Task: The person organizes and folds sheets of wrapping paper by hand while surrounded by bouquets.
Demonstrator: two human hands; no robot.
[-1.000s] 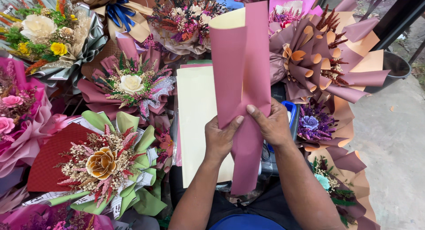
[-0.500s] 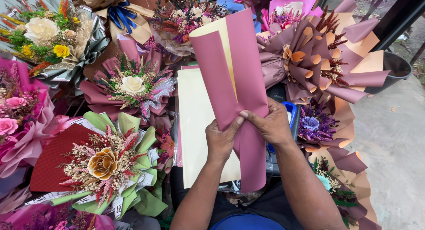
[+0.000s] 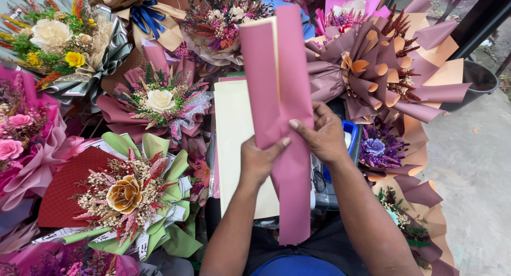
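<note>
Both hands are pinching a folded mauve wrapping sheet (image 3: pixel 282 111) around mid-length, left hand (image 3: pixel 259 161) thumb on the fold, right hand (image 3: pixel 319 135) gripping the edge at 3 o'clock. It's running 12 to 6, over a cream sheet (image 3: pixel 237 132). Probably light, floppy paper that's creasing easily, so holding it by the overlap makes sense.

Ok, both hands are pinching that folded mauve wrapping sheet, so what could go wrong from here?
The left hand and right hand grip only the middle of the mauve wrapping sheet; its folds could spring open or crease. The upright top may brush the dried-flower bouquet behind. The lower end overhangs the cream paper and could snag.
</note>
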